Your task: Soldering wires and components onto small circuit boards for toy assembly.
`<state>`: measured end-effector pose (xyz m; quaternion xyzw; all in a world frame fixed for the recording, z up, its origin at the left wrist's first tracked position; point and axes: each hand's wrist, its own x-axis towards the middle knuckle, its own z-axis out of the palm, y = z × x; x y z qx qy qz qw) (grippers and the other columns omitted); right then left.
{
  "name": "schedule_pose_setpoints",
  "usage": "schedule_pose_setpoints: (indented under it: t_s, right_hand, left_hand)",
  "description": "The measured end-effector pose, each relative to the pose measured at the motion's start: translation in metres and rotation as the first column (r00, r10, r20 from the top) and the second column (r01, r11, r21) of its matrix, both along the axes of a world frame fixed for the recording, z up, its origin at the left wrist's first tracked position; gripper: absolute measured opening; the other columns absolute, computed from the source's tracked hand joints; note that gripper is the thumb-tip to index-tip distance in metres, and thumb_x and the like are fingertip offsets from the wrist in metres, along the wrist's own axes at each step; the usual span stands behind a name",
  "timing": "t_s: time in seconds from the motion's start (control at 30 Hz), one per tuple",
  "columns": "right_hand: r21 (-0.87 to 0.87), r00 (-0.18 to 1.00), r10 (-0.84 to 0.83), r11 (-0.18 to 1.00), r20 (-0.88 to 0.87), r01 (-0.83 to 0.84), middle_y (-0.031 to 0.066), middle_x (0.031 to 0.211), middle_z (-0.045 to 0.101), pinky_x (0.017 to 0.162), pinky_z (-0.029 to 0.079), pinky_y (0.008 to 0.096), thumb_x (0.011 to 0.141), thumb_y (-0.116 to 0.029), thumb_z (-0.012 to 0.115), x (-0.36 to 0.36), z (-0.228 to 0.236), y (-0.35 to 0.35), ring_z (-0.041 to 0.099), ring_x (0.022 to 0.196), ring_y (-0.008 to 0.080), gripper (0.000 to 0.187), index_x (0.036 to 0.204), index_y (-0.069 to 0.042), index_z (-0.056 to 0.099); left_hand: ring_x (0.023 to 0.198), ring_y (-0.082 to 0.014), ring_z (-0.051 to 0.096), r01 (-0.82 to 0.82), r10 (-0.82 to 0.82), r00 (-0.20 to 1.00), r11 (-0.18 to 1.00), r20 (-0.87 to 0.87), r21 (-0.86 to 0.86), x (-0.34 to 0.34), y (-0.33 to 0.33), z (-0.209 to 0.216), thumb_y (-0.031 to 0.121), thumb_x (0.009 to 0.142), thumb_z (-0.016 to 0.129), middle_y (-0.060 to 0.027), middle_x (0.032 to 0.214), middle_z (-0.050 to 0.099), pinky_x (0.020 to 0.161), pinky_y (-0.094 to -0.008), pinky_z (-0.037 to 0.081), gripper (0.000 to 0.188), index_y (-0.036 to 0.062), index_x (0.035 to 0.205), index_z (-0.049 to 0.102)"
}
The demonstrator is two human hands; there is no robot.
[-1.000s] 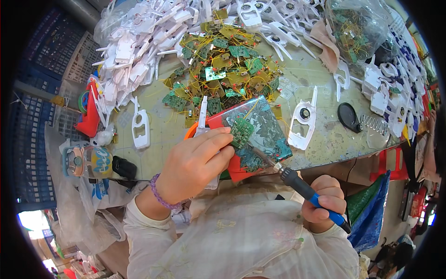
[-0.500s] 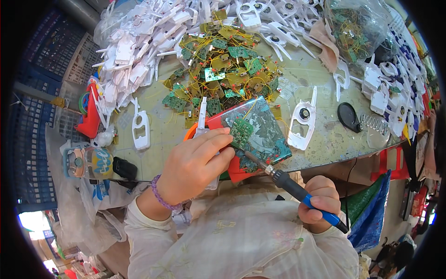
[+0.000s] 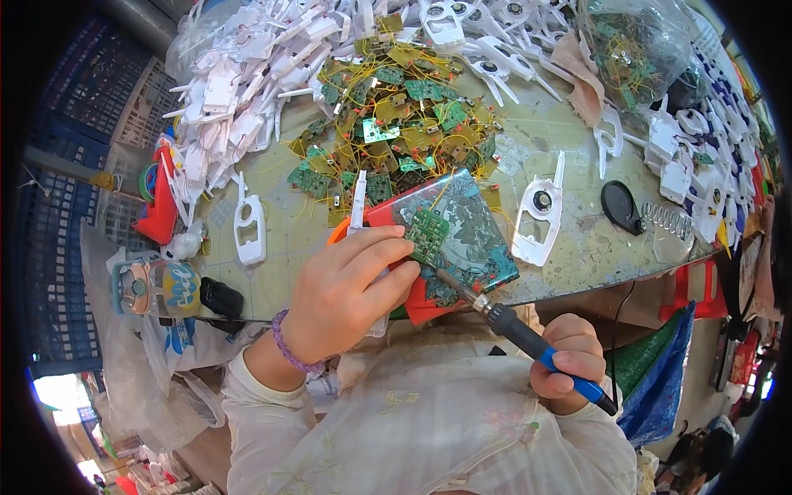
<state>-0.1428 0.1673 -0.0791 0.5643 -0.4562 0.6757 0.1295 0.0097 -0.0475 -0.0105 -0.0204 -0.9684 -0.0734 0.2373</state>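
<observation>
My left hand, fingers bent and pressed together, pinches the near-left edge of a green circuit board. A white plastic housing shows beyond and below that hand, partly covered by it; whether the fingers grip it too is hidden. My right hand is closed round the blue and black handle of a soldering iron. The iron's metal tip meets or nearly meets the board's lower edge. Under the board lies a worn, solder-spotted box with red sides.
A heap of circuit boards with yellow wires lies beyond the box. White housings are piled behind and to both sides. One housing lies right of the box, near a black ring and a coiled metal stand.
Almost nothing differs. The circuit board and left fingers have shifted very slightly; the soldering iron stays at the board's lower edge.
</observation>
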Motion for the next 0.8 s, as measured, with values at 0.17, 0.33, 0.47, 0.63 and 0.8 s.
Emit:
schedule_pose_setpoints:
  t_s: [0.17, 0.33, 0.47, 0.63, 0.8]
  right_hand:
    - [-0.001, 1.000, -0.001, 1.000, 0.006, 0.001, 0.0045, 0.068, 0.048, 0.043, 0.040, 0.0271, 0.094, -0.037, 0.052, 0.0002, 0.0004, 0.0002, 0.047, 0.051, 0.0159, 0.032, 0.091, -0.005, 0.049]
    - [-0.002, 1.000, 0.004, 1.000, 0.003, -0.004, 0.0041, 0.068, 0.048, 0.043, 0.040, 0.0268, 0.094, -0.037, 0.052, -0.0005, -0.0010, 0.0007, 0.047, 0.051, 0.0157, 0.033, 0.092, -0.005, 0.049]
    - [-0.022, 1.000, 0.009, 1.000, 0.000, -0.009, 0.0039, 0.068, 0.048, 0.043, 0.040, 0.0266, 0.094, -0.038, 0.052, -0.0010, -0.0025, 0.0002, 0.047, 0.052, 0.0155, 0.033, 0.093, -0.005, 0.050]
    - [-0.022, 1.000, 0.020, 1.000, 0.004, -0.020, 0.0037, 0.068, 0.048, 0.043, 0.040, 0.0263, 0.094, -0.038, 0.052, -0.0012, -0.0025, 0.0004, 0.047, 0.052, 0.0155, 0.033, 0.093, -0.005, 0.050]
    - [-0.024, 1.000, 0.014, 1.000, 0.004, -0.014, 0.0036, 0.068, 0.048, 0.043, 0.040, 0.0263, 0.094, -0.038, 0.052, -0.0009, -0.0026, -0.0013, 0.047, 0.052, 0.0155, 0.033, 0.093, -0.005, 0.049]
  left_hand:
    - [0.095, -0.0259, 0.062, 0.005, -0.005, 1.000, 1.000, -0.003, -0.005, -0.0012, 0.0004, 0.0008, 0.008, 0.064, 0.066, -0.0072, 0.098, 0.060, 0.072, -0.0343, 0.053, 0.022, 0.0049, 0.086, 0.065]
    - [0.095, -0.0262, 0.062, 0.004, -0.004, 1.000, 1.000, 0.002, 0.012, -0.0018, 0.0013, 0.0007, 0.007, 0.065, 0.067, -0.0074, 0.098, 0.060, 0.069, -0.0340, 0.053, 0.021, 0.0043, 0.086, 0.064]
    - [0.094, -0.0265, 0.063, 0.007, -0.007, 1.000, 1.000, 0.001, 0.025, -0.0019, 0.0014, 0.0003, 0.007, 0.065, 0.068, -0.0079, 0.098, 0.060, 0.067, -0.0333, 0.053, 0.022, 0.0039, 0.086, 0.064]
    - [0.095, -0.0265, 0.063, 0.002, -0.002, 1.000, 1.000, 0.010, 0.027, -0.0020, 0.0021, 0.0012, 0.007, 0.065, 0.068, -0.0082, 0.099, 0.060, 0.068, -0.0331, 0.054, 0.022, 0.0037, 0.087, 0.064]
    - [0.095, -0.0265, 0.063, 0.003, -0.003, 1.000, 0.999, 0.012, 0.033, -0.0012, 0.0004, -0.0001, 0.007, 0.065, 0.068, -0.0082, 0.100, 0.060, 0.070, -0.0331, 0.054, 0.023, 0.0036, 0.087, 0.064]
